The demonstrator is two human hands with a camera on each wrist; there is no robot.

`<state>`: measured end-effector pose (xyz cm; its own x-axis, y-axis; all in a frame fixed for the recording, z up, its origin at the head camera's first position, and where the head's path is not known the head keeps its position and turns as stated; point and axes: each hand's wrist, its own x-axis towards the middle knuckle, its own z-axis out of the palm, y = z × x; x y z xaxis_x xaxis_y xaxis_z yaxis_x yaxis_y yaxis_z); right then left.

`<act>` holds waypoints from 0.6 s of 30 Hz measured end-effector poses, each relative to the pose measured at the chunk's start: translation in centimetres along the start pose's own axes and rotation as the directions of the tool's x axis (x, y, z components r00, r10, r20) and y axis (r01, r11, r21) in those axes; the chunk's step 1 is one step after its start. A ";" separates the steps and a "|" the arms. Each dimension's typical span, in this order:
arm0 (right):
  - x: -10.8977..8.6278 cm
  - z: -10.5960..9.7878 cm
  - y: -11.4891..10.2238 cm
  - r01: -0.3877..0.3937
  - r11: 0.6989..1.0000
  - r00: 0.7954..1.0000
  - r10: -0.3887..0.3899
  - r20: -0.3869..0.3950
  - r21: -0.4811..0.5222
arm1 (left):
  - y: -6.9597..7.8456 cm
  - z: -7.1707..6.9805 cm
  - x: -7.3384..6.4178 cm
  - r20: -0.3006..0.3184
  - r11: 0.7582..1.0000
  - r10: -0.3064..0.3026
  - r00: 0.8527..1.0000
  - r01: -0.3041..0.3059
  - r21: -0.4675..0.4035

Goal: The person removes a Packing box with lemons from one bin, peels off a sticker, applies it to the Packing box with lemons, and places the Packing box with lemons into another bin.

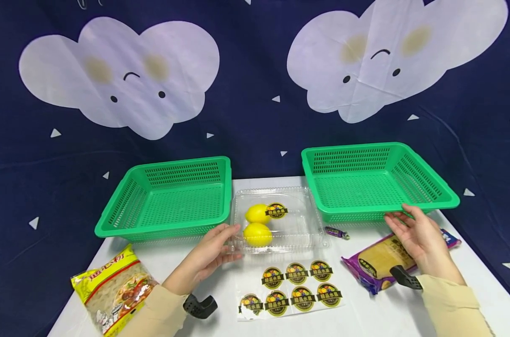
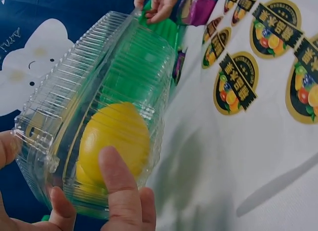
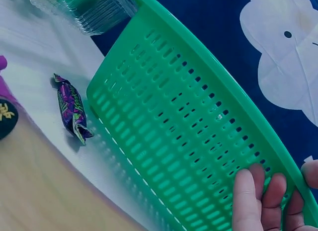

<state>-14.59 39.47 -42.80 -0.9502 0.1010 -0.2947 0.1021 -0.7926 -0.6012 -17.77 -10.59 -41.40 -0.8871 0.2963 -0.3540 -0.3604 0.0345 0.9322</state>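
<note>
A clear plastic clamshell box (image 1: 297, 224) with two yellow lemons (image 1: 257, 235) inside stands in the middle, a fruit label (image 1: 277, 210) on its lid. My left hand (image 1: 212, 252) holds the box by its left front corner, thumb near the lid edge and fingers along the wall beside a lemon (image 2: 114, 139). With my right hand (image 1: 419, 234) I grip the front rim of the right green basket (image 1: 374, 208); the thumb lies at the rim and the fingers (image 3: 246, 196) press its slotted outer wall. The basket's inside shows nothing in it.
Another green basket (image 1: 162, 231) stands at left. A yellow-edged food bag (image 1: 115, 290) lies front left, a purple snack pack (image 1: 381, 262) under the right forearm. A small purple-wrapped candy (image 1: 336, 232) sits by the right basket. A sheet of fruit labels (image 1: 290, 290) lies in front.
</note>
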 end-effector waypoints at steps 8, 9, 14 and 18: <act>0.0 0.1 0.4 0.018 0.999 1.000 -0.018 -0.002 0.045 | 0.4 0.3 -1.1 -0.036 1.000 -0.001 0.999 0.001 0.013; 0.0 0.1 0.4 0.022 0.998 1.000 -0.021 -0.004 0.051 | 0.4 0.3 -1.3 -0.035 1.000 0.000 0.999 0.000 0.018; -0.1 0.2 0.5 0.031 0.997 0.999 -0.029 -0.026 0.071 | 0.7 0.3 -2.3 -0.011 0.999 -0.001 1.000 0.001 0.046; 0.0 0.2 0.5 0.035 0.996 0.999 -0.032 -0.040 0.076 | 0.9 0.4 -3.0 0.011 0.998 -0.006 1.000 0.005 0.059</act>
<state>-14.58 38.94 -42.91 -0.9405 0.1504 -0.3047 0.0460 -0.8322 -0.5526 -15.32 -11.11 -39.51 -0.8820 0.3061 -0.3584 -0.3471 0.0925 0.9332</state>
